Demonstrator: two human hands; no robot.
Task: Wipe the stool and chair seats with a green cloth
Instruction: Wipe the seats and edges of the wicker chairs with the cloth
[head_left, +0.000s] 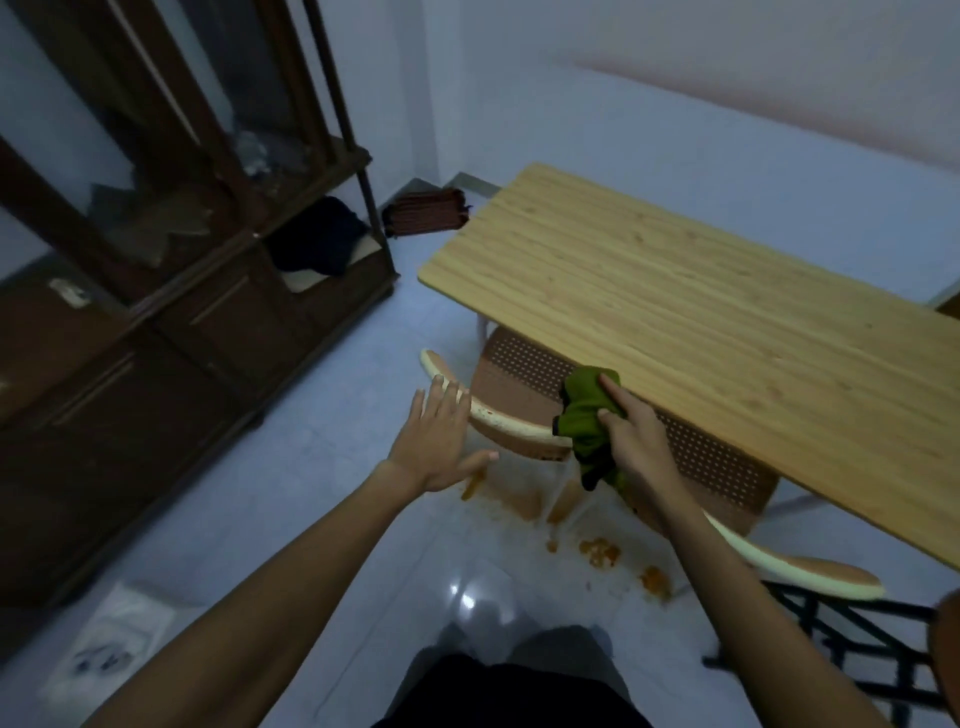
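right fingers (609, 387): curled round bunched green cloth (589, 421), index stretched forward
right hand (636, 441): over brown chair (524, 384) seat, beside tabletop (701, 312) edge
left hand (439, 441): flat, fingers spread wide, holding nothing, hovering near cream chair back rail (498, 415)
arms: both reaching forward, bare
floor (311, 493): orange stains (600, 552) below chair

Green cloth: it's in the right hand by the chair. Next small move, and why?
Probably bring the green cloth down onto the chair seat and start wiping. The right hand has it bunched above the chair's back rail, the seat is half tucked under the table, and the open left hand hovers free.
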